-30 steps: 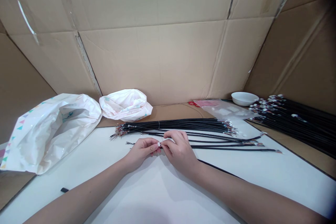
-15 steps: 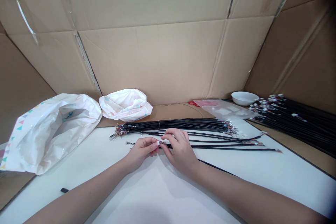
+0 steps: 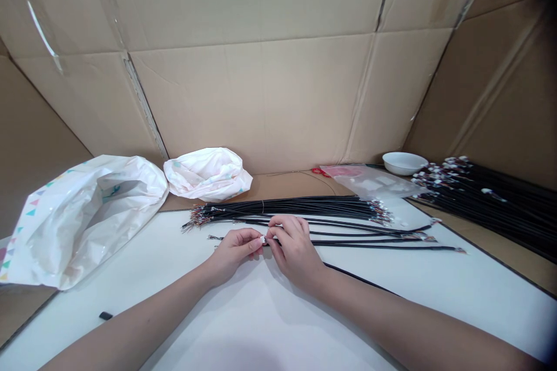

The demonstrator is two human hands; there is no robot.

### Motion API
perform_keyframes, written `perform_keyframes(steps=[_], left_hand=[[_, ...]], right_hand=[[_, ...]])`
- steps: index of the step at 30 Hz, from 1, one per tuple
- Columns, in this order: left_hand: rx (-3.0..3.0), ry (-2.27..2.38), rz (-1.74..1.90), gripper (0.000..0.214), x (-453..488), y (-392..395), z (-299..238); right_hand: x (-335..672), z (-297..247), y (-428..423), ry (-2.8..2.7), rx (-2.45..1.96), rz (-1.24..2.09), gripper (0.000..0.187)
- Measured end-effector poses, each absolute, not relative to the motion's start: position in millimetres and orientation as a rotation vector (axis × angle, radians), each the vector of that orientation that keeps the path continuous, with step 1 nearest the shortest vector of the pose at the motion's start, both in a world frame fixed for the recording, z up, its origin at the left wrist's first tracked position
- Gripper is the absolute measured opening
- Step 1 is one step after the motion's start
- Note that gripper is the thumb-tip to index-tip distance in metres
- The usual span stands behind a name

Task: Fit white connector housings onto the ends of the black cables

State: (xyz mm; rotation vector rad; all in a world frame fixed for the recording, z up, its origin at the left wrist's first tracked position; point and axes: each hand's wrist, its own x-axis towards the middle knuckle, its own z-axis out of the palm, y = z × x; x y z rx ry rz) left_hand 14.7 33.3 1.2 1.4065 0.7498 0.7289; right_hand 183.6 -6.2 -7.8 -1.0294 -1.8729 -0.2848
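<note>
Two white plastic bags, a large one (image 3: 82, 226) and a smaller one (image 3: 204, 177), lie left of your bundle of black cables (image 3: 287, 207), right?

Yes, and a small black piece (image 3: 105, 316) lies on the white table (image 3: 261, 324), further left of that bundle and nearer you.

Where are your hands?

Just in front of the bundle. Your left hand (image 3: 232, 252) is nearly closed, pinching a small white connector (image 3: 262, 240). Your right hand (image 3: 295, 252) is curled, its fingers closed on a single black cable (image 3: 369, 247) right beside that connector.

And further right?

The cable runs right, in front of the bundle. Beyond the bundle's right end sit a clear plastic bag (image 3: 369, 182) and a white bowl (image 3: 404, 163), then a large pile of black cables (image 3: 478, 200).
</note>
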Motion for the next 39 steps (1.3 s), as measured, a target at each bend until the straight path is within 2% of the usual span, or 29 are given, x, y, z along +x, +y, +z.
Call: perform_keyframes(steps=[21, 25, 31, 39], left_hand=[[1.428, 0.768, 0.720, 0.034, 15, 32, 5], [1.392, 0.775, 0.738, 0.033, 15, 32, 3], [1.389, 0.789, 0.756, 0.030, 15, 32, 2], [1.455, 0.778, 0.750, 0.032, 15, 33, 1]], right_hand=[[182, -11, -8, -1.880, -1.032, -0.181, 0.015], [183, -10, -7, -1.816, -1.097, -0.091, 0.009], [189, -17, 5, -1.699, -1.229, 0.073, 0.018], [190, -13, 6, -1.728, -1.257, 0.339, 0.017]])
